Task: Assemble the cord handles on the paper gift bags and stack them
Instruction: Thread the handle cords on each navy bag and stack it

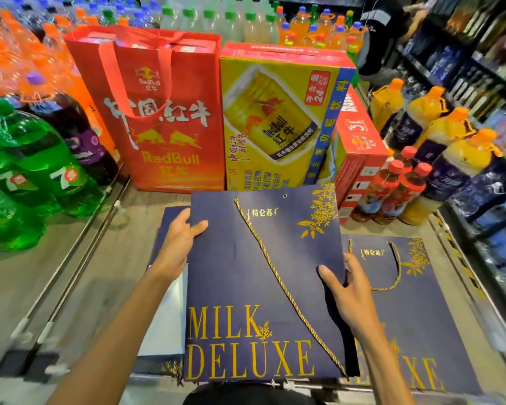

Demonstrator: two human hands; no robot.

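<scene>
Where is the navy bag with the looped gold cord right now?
Head view, lower right: the looped-cord bag lies flat just right of the right hand, partly hidden by the held bag, with red-capped bottles beyond it.

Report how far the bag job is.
Done: the bag on the right lies flat, its gold handle looped. In hand: the left hand and right hand grip the held bag; its cord leaves one hole, the other hole is empty. Left: thread that end, stack it.

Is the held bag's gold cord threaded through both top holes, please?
No, one hole stands empty and the cord trails loose down the bag.
</scene>
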